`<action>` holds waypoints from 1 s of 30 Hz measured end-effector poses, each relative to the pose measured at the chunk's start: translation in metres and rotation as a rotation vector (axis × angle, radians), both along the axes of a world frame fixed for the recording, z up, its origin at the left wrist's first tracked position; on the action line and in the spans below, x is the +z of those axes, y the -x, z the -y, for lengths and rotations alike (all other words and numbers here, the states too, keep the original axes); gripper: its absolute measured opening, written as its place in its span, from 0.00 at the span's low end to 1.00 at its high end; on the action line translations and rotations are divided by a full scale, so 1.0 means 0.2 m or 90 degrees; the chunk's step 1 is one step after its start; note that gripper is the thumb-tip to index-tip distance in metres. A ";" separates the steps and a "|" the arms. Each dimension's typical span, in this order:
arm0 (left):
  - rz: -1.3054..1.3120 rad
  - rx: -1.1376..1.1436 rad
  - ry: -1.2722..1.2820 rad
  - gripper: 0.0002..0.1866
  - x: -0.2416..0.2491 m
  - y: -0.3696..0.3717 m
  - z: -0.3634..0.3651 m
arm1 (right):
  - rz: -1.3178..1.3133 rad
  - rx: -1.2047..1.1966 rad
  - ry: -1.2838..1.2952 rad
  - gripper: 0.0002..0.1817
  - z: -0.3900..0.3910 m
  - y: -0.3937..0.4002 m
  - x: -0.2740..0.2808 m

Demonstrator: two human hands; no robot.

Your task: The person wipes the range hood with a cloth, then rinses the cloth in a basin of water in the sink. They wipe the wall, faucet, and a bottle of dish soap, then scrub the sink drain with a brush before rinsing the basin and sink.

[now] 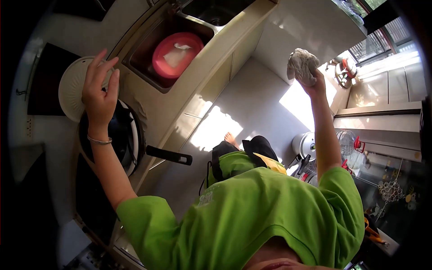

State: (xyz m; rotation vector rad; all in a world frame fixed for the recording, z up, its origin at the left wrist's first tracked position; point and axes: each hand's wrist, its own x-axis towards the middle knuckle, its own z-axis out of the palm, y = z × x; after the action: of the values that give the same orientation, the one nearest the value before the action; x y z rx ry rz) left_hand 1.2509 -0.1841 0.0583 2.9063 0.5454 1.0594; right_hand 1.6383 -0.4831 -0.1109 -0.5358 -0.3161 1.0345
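My left hand (pixel 98 96) is raised at the left with its fingers spread and nothing in it, a bracelet round the wrist. It overlaps a white round ribbed plastic lid or basket (pixel 71 92) and the edge of a black pan (pixel 121 139), whose handle (pixel 168 155) points over the counter's edge. My right hand (pixel 316 83) is held out at the upper right, closed round a crumpled greyish-white rag (pixel 303 66). The rag bulges above the fingers, in front of a pale cabinet side.
A pink basin (pixel 158 58) with something white inside sits in the metal sink (pixel 130 58) on the left counter (pixel 148 105). At right on the floor stand a silver pot (pixel 304 143) and clear bottles with red tops (pixel 358 145). Sunlit floor (pixel 256 105) lies between the counters.
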 end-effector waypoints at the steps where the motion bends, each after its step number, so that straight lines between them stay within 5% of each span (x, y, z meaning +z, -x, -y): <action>1: -0.002 -0.005 0.062 0.10 -0.02 -0.04 -0.03 | -0.003 0.005 0.024 0.21 -0.08 -0.04 -0.01; 7: -0.015 0.051 0.234 0.09 -0.18 -0.21 -0.19 | -0.019 0.102 0.116 0.17 -0.72 -0.17 -0.10; 8: -0.017 0.073 0.308 0.09 -0.20 -0.22 -0.23 | 0.005 0.060 0.256 0.17 -0.85 -0.14 -0.04; 15: 0.026 0.230 0.544 0.10 -0.47 -0.32 -0.36 | 0.112 0.436 0.182 0.15 -1.68 -0.17 -0.24; 18: 0.033 0.314 0.642 0.10 -0.55 -0.38 -0.37 | 0.178 0.443 0.389 0.14 -1.96 -0.05 -0.31; 19: 0.028 0.348 0.673 0.10 -0.58 -0.40 -0.38 | 0.158 0.565 0.306 0.15 -2.07 -0.03 -0.47; 22: 0.092 0.348 0.698 0.11 -0.80 -0.42 -0.44 | 0.151 0.589 0.400 0.19 -2.27 0.10 -0.56; 23: 0.093 0.358 0.700 0.11 -0.86 -0.44 -0.47 | 0.407 0.528 0.461 0.23 -2.33 0.08 -0.70; 24: 0.072 0.393 0.669 0.12 -0.93 -0.46 -0.50 | 0.845 0.308 0.282 0.21 -2.46 0.05 -1.17; 27: -0.033 0.453 0.619 0.17 -1.25 -0.52 -0.65 | 1.069 0.232 0.529 0.21 -2.47 0.15 -1.10; 28: -0.050 0.451 0.589 0.18 -1.34 -0.57 -0.68 | 1.071 0.360 0.531 0.20 -2.46 0.18 -0.99; 30: -0.185 0.444 0.590 0.26 -1.57 -0.66 -0.78 | 1.180 0.294 0.494 0.22 -2.47 0.24 -1.12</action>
State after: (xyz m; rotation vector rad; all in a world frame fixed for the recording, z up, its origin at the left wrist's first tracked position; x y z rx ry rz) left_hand 1.3829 -0.0283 -0.2548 2.0322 1.6017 0.2072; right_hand 1.5905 0.0110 -0.3351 -2.1503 -1.7472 0.7596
